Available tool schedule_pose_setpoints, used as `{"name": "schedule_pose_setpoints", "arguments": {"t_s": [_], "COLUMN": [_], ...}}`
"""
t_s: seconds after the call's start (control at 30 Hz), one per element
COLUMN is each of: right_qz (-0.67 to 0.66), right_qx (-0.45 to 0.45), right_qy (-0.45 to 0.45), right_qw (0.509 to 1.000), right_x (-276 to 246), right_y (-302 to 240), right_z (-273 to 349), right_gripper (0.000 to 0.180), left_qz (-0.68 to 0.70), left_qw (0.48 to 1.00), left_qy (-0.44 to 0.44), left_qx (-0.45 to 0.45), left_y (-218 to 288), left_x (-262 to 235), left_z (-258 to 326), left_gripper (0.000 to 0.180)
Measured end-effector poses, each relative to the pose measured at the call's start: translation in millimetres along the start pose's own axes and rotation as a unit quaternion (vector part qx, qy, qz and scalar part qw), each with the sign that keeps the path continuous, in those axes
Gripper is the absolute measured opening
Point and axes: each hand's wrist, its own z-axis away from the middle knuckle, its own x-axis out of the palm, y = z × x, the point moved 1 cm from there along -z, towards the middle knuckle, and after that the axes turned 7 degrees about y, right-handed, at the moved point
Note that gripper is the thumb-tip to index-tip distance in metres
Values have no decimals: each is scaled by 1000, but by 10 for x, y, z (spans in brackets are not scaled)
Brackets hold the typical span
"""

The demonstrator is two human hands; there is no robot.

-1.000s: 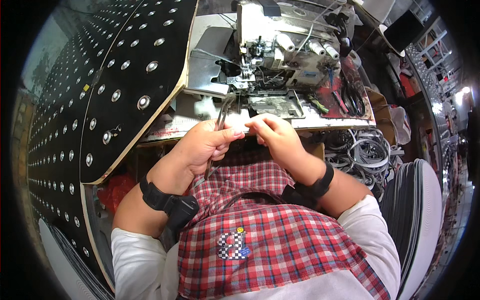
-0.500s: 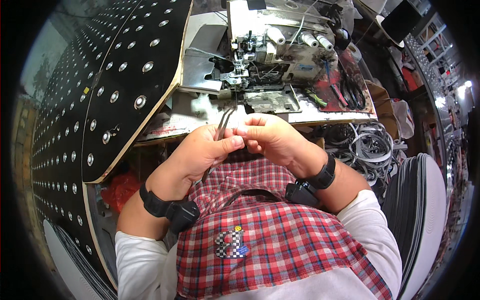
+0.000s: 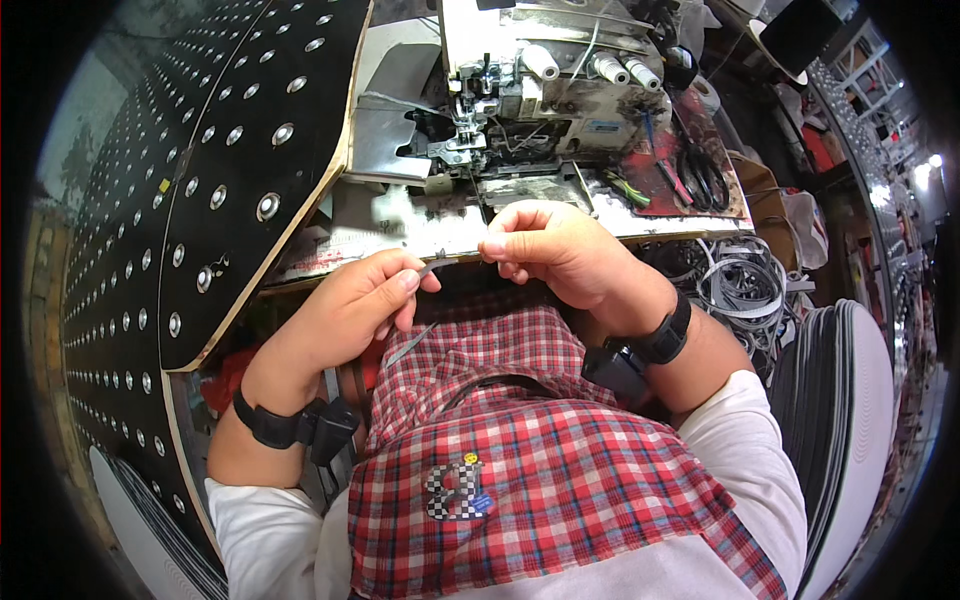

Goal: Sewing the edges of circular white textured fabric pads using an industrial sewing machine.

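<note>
Tweezers (image 3: 412, 345), likely light, springy and slick, sit gripped in your left hand (image 3: 372, 300), ends toward one and seven o'clock; best held mid-shank. Your right hand (image 3: 552, 252), toward two o'clock, pinches narrowly, contents indiscernible.

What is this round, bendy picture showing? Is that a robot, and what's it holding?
No robot here: those are a person's own bare hands. The camera sits on the person's head and looks down, so you see nearly what they see. Its very wide lens makes straight edges bend.

The left hand holds what look like thin metal tweezers. The right hand has its thumb and finger pinched together; anything between them is too small to tell.

In front, on the table, stands a sewing machine. To its right, black-handled scissors lie on a red board. The checked cloth below is the person's apron.
</note>
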Motion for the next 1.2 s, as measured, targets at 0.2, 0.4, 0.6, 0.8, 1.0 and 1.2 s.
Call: {"name": "schedule_pose_setpoints", "arguments": {"t_s": [0.2,0.4,0.6,0.8,1.0,1.2], "right_qz": [37,76,73,66,33,-1], "right_qx": [34,40,51,51,64,56], "right_qy": [-26,-23,-56,-56,-38,-42], "right_qw": [998,996,994,995,997,998], "right_x": [-40,-30,-41,-40,-41,-48], "right_y": [-25,-53,-86,-81,-80,-65], "right_z": [-67,-108,-131,-149,-137,-158], "right_gripper": [16,17,17,16,15,14], "left_qz": [-87,-127,-75,-60,-32,9], "left_qw": [995,990,995,994,997,998], "left_qy": [-40,-60,-69,-83,-71,-58], "left_qx": [-7,-10,-24,-30,-28,1], "left_y": [134,184,194,176,142,146], "left_x": [-47,-73,-79,-89,-84,-67], "left_z": [-141,-230,-269,-301,-307,-304], "left_gripper": [26,27,20,17,20,19]}}
